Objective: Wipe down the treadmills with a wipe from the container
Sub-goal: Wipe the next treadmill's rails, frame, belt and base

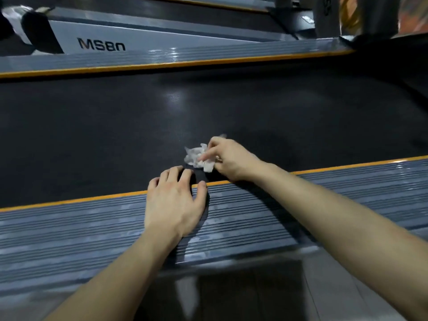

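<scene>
The right hand [228, 158] is pinching a crumpled white wipe [198, 156] between thumb and fingertips, holding it bunched against the dark treadmill belt [115, 126] just beyond the orange edge strip [69, 201]. The left hand [176, 200] is lying open and flat, gripping nothing — its palm is resting on the ribbed grey side rail [254, 218] while its fingertips are reaching over the strip onto the belt, seemingly bracing the body.

The step in hand looks like wiping the belt surface near its close edge. To do it well, the wipe would be better spread out flatter, so more of it is touching the belt, and drawn in long overlapping strokes across the width rather than dabbed in one spot. The rail is showing pale streaks, possibly wet smears or dust — the blur is making that hard to judge.

No wipe container is showing anywhere in this view. A second treadmill marked MS80 [102, 45] is standing beyond the far rail.
</scene>
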A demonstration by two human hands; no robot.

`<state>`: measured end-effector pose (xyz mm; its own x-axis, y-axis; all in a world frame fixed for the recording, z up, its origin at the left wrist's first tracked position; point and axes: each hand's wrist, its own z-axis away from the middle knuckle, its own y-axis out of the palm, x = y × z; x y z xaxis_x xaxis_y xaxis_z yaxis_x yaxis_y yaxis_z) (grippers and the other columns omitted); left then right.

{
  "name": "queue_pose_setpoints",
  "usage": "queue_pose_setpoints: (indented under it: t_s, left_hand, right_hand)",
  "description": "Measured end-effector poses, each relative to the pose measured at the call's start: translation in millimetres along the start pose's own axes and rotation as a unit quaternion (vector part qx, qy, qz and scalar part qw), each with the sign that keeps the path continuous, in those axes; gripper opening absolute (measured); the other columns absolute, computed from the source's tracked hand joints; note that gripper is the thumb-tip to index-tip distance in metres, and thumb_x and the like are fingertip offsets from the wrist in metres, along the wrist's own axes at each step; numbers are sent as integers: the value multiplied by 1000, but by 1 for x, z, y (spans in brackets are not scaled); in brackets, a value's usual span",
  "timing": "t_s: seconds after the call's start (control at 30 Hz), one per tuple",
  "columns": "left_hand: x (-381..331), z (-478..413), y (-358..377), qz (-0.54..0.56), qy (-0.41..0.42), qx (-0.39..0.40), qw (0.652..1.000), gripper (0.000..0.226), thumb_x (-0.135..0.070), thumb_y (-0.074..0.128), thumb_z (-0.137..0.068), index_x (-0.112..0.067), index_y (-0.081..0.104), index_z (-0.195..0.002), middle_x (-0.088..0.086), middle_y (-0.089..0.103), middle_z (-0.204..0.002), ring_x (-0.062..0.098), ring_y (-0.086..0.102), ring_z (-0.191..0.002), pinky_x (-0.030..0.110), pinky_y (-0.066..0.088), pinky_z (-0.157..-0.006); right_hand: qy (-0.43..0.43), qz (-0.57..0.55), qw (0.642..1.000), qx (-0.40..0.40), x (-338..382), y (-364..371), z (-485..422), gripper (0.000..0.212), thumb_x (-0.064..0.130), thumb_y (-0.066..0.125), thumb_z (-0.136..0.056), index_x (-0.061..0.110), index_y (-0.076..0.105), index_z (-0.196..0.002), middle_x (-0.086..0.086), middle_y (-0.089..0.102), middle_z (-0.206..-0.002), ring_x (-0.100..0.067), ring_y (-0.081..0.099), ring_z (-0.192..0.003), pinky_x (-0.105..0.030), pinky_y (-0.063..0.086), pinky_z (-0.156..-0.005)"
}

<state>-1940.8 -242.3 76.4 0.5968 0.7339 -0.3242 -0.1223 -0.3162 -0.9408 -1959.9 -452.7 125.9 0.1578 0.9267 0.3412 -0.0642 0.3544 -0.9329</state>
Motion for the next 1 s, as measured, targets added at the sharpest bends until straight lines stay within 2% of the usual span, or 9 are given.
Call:
queue_pose_setpoints:
  t_s: [0.1, 0.23, 0.37, 0.43, 0.5, 0.57, 0.7, 0.9, 1.0]
  left_hand:
    - [-1, 2, -1, 10, -1, -6, 1000, 56, -63, 22, -104, -33, 63, -129, -4, 57, -150, 19, 46, -143, 45, 37, -118]
    - [-1, 2, -2, 4, -5, -7, 1000, 56, -63, 22, -104, -34, 61, -131, -6, 55, -150, 18, 46, -144, 45, 36, -119]
    - [-1, 3, -3, 2, -9, 1, 1000, 56, -63, 23, -104, -34, 62, -132, -6, 56, -151, 17, 45, -144, 44, 36, -118]
    - [-1, 3, -4, -4, -11, 2, 1000, 58, -63, 23, -103, -33, 62, -133, -5, 56, -152, 18, 45, -145, 44, 36, -118]
    - [-2, 2, -5, -4, -9, 3, 1000, 57, -63, 23, -103, -33, 62, -131, -6, 56, -151, 18, 46, -143, 44, 37, -117]
    - [0, 2, -4, 0, -9, 1, 1000, 55, -63, 24, -103, -34, 63, -130, -7, 56, -149, 18, 47, -141, 44, 37, -117]
    - [-1, 4, -3, 2, -9, -5, 1000, 55, -62, 25, -104, -33, 63, -129, -8, 56, -147, 18, 48, -139, 44, 37, -117]
    - [0, 4, -4, 3, -7, 2, 1000, 55, -63, 24, -104, -34, 62, -130, -7, 56, -149, 17, 47, -142, 44, 36, -118]
    - [0, 3, -5, 1, -7, 8, 1000, 58, -64, 22, -104, -34, 62, -133, -6, 55, -152, 18, 45, -144, 45, 36, -119]
  right_hand:
    - [81, 62, 994, -35, -40, -39, -26, 27, 20, 77, -93, 19, 81, -119, -2, 65, -113, -25, 66, -111, -28, 47, -96]
    - [442, 126, 869, -184, -119, -72, -41, 37, 13, 59, -103, 12, 64, -140, -16, 52, -143, -39, 52, -134, -52, 50, -105]
    - [145, 5, 985, -93, -27, -15, -67, 39, 40, 66, -96, 27, 75, -131, -9, 63, -121, -28, 61, -113, -37, 51, -100]
    - [-45, 1, 999, 28, 17, 12, -69, 32, 29, 68, -97, 33, 77, -127, 3, 56, -112, -19, 57, -103, -31, 45, -95]
    - [-69, -4, 997, 41, 13, -1, -69, 33, 22, 71, -97, 29, 78, -128, 8, 53, -104, -21, 60, -105, -25, 40, -93]
    - [96, 14, 993, -68, -50, -26, -77, 34, 26, 75, -97, 19, 76, -130, 8, 62, -102, -30, 65, -117, -22, 41, -98]
    - [501, 44, 832, -235, -152, -80, -57, 46, 35, 56, -106, 8, 57, -143, -17, 50, -147, -49, 43, -140, -58, 43, -114]
    - [142, -31, 986, -87, -20, 7, -86, 37, 34, 65, -94, 27, 74, -129, -6, 59, -126, -25, 61, -114, -36, 49, -101]
    - [37, -24, 999, -9, 3, 6, -75, 31, 22, 66, -97, 34, 79, -123, -4, 55, -132, -29, 58, -121, -37, 46, -106]
